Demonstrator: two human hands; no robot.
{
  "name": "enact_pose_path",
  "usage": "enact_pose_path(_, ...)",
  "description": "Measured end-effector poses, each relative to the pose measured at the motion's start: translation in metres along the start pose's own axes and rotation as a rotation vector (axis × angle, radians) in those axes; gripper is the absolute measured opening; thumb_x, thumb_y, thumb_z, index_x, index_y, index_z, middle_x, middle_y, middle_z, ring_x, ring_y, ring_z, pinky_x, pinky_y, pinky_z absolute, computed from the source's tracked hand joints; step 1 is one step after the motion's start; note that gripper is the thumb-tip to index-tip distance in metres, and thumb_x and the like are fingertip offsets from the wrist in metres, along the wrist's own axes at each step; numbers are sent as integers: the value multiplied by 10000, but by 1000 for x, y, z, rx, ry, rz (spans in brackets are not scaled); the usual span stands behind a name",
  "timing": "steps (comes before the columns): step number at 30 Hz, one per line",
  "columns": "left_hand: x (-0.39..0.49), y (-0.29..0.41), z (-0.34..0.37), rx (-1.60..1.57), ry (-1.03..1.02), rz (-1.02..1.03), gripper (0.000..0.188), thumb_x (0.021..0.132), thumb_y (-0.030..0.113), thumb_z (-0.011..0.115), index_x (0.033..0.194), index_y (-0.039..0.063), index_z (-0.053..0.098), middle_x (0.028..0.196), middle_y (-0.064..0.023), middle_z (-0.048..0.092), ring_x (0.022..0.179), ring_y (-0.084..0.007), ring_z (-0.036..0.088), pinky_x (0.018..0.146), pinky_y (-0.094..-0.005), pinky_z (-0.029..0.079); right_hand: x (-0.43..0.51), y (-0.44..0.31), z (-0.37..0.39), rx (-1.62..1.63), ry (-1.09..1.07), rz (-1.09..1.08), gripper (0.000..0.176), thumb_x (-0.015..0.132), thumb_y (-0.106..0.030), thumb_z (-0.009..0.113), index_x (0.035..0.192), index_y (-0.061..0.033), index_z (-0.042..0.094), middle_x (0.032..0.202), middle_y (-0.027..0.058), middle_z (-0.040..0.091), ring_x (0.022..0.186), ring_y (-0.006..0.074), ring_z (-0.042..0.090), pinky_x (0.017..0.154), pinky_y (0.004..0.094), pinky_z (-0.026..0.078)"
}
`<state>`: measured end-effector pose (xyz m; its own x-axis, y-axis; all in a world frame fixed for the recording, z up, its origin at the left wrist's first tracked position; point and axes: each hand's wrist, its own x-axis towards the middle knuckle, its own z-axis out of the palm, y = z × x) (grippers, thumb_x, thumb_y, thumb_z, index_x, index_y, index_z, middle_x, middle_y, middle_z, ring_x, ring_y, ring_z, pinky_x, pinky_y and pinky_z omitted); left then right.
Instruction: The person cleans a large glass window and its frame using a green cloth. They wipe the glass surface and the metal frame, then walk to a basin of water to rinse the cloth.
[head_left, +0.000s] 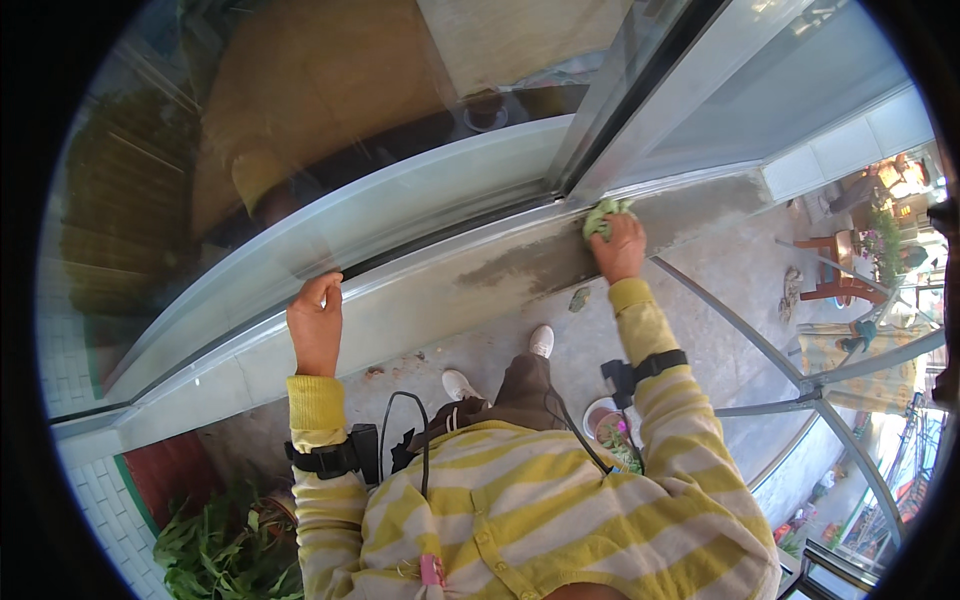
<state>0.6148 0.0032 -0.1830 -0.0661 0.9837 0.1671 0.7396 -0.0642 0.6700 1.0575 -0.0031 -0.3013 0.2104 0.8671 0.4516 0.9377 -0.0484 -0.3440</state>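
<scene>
My right hand (621, 247) grips a crumpled light-green cloth (604, 217). The cloth presses on the concrete sill (517, 266) just below the metal window frame (645, 127). Around it, the sill shows dark, damp-looking patches. My left hand (315, 322) is curled, its fingertips at the lower track (435, 251) of the window, beside the glass pane (420, 187). I see nothing held in that hand, though its palm side is partly hidden.
A potted flower (615, 431) stands on the floor by my right side. Leafy green plants (217, 551) are at the lower left. Grey metal bars (735, 322) cross the right side, with a wooden chair (832, 262) beyond. A small greenish scrap (579, 299) lies near my shoes (541, 341).
</scene>
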Motion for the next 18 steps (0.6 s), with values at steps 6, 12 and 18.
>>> enact_pose_path(6, -1, 2, 0, 42, 0, -11, 129, 828, 70, 589, 926, 21, 659, 880, -153, 664, 782, -289, 650, 714, -313, 497, -29, -97, 11, 97, -50, -105, 333, 638, -176, 689, 946, -90, 597, 1063, 143, 593, 1076, 343, 502, 955, 450, 363)
enact_pose_path(12, 1, -2, 3, 52, 8, 33, 129, 821, 78, 591, 914, 29, 666, 867, -158, 662, 737, -291, 635, 696, -322, 491, -44, -127, 11, 283, -181, -333, 330, 635, -165, 686, 949, -104, 606, 1114, 110, 594, 1102, 314, 502, 970, 432, 367)
enact_pose_path(18, 2, -10, 4, 28, 11, 48, 129, 818, 91, 595, 906, 34, 670, 870, -166, 658, 752, -308, 636, 696, -333, 492, -27, -59, -7, 156, -7, -99, 340, 624, -132, 692, 952, -115, 605, 1061, 100, 598, 1061, 311, 507, 912, 425, 401)
